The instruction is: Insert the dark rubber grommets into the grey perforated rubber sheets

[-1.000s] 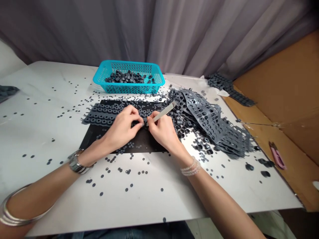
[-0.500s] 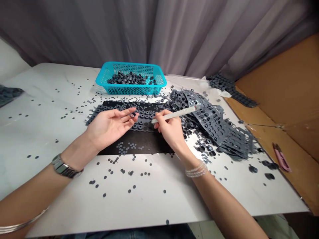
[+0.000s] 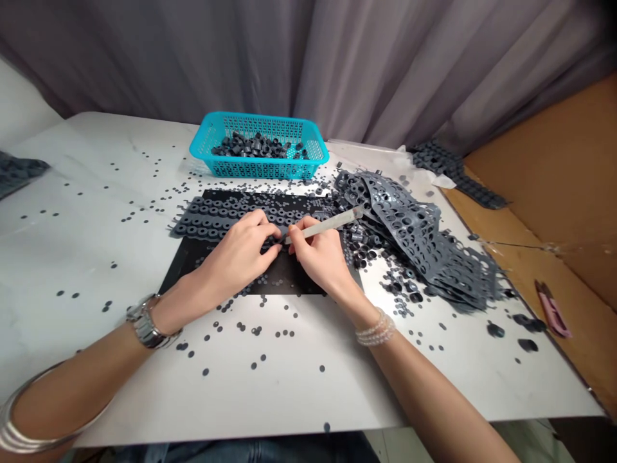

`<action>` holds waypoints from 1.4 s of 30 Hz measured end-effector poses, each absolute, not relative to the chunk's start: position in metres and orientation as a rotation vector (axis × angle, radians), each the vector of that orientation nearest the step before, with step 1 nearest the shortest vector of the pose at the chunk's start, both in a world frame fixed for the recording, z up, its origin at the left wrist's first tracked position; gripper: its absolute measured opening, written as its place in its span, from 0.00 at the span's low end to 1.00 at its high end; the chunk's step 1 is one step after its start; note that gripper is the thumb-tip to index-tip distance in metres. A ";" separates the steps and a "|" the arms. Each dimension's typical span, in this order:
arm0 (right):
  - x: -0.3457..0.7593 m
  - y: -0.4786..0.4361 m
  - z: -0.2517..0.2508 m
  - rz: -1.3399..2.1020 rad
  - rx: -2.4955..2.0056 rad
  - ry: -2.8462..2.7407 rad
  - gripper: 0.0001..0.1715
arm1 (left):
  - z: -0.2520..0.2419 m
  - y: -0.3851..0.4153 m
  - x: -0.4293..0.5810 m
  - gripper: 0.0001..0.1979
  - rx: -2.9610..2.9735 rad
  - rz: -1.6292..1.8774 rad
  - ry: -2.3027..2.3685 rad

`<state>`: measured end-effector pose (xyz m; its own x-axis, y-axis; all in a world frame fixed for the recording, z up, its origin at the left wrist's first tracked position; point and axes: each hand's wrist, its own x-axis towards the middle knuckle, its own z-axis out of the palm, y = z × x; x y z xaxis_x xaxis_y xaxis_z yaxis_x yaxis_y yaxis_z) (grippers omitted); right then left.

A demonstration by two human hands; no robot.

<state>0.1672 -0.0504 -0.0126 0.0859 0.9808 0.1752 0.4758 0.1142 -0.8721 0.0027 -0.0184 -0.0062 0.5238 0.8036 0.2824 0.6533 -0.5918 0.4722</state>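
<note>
Left hand (image 3: 238, 257), palm-up and open half a second ago, now palm-down, fingers pinched on the ring sheet (image 3: 216, 215) lying on the black mat (image 3: 193, 273); right hand (image 3: 321, 254) grips the white stick (image 3: 332, 223), tip at the pinch, so probably working another ring.

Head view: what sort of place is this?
Likely a workshop bench for hand-trimming moulded rubber parts: a grey rubber sheet of rings on a black mat, a heap of punched-out grey sheets, and a turquoise plastic basket of loose rings.
</note>
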 end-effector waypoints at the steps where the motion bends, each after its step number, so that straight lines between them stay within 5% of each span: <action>1: 0.167 -0.050 -0.013 0.716 -1.492 -1.531 0.17 | -0.009 -0.018 0.004 0.08 2.517 0.663 1.192; 8: 0.163 -0.049 -0.014 0.580 -1.496 -1.653 0.15 | -0.012 -0.017 0.008 0.12 2.505 0.654 1.193; 16: 0.167 -0.049 -0.016 0.708 -1.503 -1.541 0.16 | 0.015 -0.004 -0.019 0.01 1.243 1.195 1.246; 23: 0.178 -0.044 -0.018 0.836 -1.416 -1.206 0.17 | 0.018 -0.009 -0.012 0.06 0.533 0.890 0.868; 32: 0.184 -0.032 -0.017 0.872 -1.360 -1.126 0.15 | 0.025 -0.016 -0.008 0.15 0.398 0.842 0.769; 42: 0.169 -0.029 -0.018 0.714 -1.522 -1.383 0.17 | 0.027 0.001 0.003 0.09 0.619 0.878 0.774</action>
<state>0.1688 -0.0285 -0.0182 0.1974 0.9668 0.1624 0.4278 0.0641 -0.9016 0.0028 0.0012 0.0269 0.4095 0.8493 -0.3331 -0.4364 0.5030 0.7460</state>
